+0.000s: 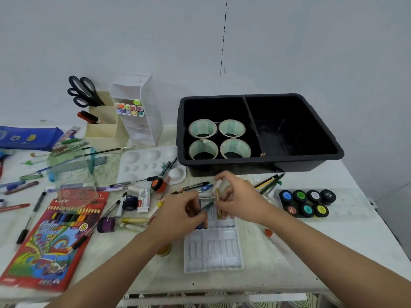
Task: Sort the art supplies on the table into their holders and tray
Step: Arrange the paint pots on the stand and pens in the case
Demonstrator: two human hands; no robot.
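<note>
A white moulded plastic insert tray [212,250] lies on the table near the front edge. Over its far end my left hand [178,215] grips a dark green paint tube [208,206]. My right hand [239,195] pinches an olive-yellow paint tube [218,202] and has a white tube [217,185] between its fingers. Both hands meet above the tray's upper slots. More small tubes [133,223] lie left of my left hand, and an orange-capped tube [270,234] lies right of the tray.
A black bin [329,138] with several tape rolls [202,128] stands behind. Paint jars [307,202] sit at right. A cream holder with scissors [83,91], a white marker holder [138,112], a palette [146,165], a coloured pencil box [49,241] and scattered pens fill the left.
</note>
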